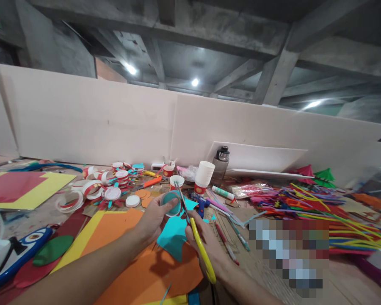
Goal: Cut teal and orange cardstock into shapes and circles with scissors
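My left hand (157, 214) is closed on a round cup piece with a teal disc (173, 202), its thumb lying across the disc. On the right, my right hand (203, 237) is closed on yellow-handled scissors (200, 243). The scissors' blades point up and away, beside the right edge of the teal disc. Under both hands lies a cut cyan sheet (174, 237), on top of orange paper (130, 258). Some fingers of my right hand are hidden behind the scissors and the hand itself.
Stacked paper cups (204, 176) and a dark-topped bottle (221, 161) stand behind. Cut cup rings (92, 189) lie at the left back. Colourful pipe cleaners (346, 228) spread across the right. A blue glue gun (203, 206) sits just past my right hand.
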A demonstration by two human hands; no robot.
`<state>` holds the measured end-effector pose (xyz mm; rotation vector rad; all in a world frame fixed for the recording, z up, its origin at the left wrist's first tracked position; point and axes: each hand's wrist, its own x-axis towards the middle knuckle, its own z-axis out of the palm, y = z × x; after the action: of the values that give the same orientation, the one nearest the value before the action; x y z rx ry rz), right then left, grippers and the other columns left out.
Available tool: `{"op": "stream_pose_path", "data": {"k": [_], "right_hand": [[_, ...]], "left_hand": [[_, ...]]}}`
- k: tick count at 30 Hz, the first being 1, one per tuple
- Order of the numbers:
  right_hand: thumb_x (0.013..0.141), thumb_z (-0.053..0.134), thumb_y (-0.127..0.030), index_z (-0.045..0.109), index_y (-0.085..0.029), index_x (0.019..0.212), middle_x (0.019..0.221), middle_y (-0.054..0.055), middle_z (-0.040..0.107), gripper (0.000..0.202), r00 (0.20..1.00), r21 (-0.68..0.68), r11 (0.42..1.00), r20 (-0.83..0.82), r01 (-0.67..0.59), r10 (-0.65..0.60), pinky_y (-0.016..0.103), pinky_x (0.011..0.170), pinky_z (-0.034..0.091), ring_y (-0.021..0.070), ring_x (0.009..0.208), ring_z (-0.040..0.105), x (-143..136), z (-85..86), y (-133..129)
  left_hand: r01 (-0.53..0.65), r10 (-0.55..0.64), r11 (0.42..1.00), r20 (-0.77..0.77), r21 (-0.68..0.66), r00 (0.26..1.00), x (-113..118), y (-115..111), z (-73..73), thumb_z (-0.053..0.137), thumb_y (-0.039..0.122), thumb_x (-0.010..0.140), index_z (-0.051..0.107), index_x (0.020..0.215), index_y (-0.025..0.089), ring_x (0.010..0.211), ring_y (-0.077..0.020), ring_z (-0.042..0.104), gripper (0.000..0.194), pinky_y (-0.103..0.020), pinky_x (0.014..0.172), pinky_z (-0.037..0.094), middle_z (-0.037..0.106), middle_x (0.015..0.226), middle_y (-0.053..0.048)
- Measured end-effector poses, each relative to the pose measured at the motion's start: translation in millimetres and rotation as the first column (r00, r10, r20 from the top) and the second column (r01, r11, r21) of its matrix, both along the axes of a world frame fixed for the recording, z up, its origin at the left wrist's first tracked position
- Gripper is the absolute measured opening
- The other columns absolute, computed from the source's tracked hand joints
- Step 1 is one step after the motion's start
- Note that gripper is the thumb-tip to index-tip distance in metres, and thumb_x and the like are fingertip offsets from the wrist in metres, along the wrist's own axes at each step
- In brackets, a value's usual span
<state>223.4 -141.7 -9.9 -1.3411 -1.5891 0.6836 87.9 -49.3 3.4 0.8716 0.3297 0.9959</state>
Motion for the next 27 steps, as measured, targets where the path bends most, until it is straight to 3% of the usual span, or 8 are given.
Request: {"op": "stream_pose_path", "data": {"k": [8, 16, 27], "right_hand": [[0.09, 0.048, -0.044, 0.046, -0.022, 0.133, 0.112, 0.007, 0.057, 0.049, 0.998, -0.016, 1.0, -0.068, 0.001, -0.002, 0.031, 0.089, 0.046, 0.0187, 0.097, 0.056, -0.4, -9.0, 0.2], [0.088, 0.049, -0.046, 0.052, -0.022, 0.127, 0.093, 0.004, 0.059, 0.046, 1.0, 0.012, 1.0, -0.025, 0.01, -0.01, 0.029, 0.078, 0.049, 0.0189, 0.086, 0.056, 0.1, -4.5, -1.1], [0.089, 0.047, -0.047, 0.052, -0.02, 0.12, 0.083, 0.001, 0.051, 0.041, 1.0, 0.009, 1.0, -0.016, -0.024, 0.024, 0.025, 0.066, 0.041, 0.0143, 0.073, 0.046, 2.8, -5.3, 1.3]], "left_hand": [[0.006, -0.006, 1.0, -0.013, 0.003, 1.0, 1.8, 0.4, 0.7, 0.08, 0.028, 0.064, 0.068, 0.076, 0.012, 0.06, -0.0116, 0.06, 0.024, -0.023, 0.062, 0.05, 0.066, 0.067, -0.003], [0.022, -0.022, 0.999, -0.007, 0.025, 1.0, 0.9, 0.6, -1.5, 0.077, 0.026, 0.069, 0.068, 0.077, 0.012, 0.061, -0.0106, 0.059, 0.019, -0.023, 0.062, 0.049, 0.066, 0.069, -0.003], [0.046, -0.045, 0.998, -0.022, 0.041, 0.999, 0.0, 0.8, 1.4, 0.076, 0.024, 0.071, 0.066, 0.077, 0.012, 0.059, -0.0108, 0.058, 0.017, -0.023, 0.06, 0.047, 0.065, 0.067, -0.002]]}}
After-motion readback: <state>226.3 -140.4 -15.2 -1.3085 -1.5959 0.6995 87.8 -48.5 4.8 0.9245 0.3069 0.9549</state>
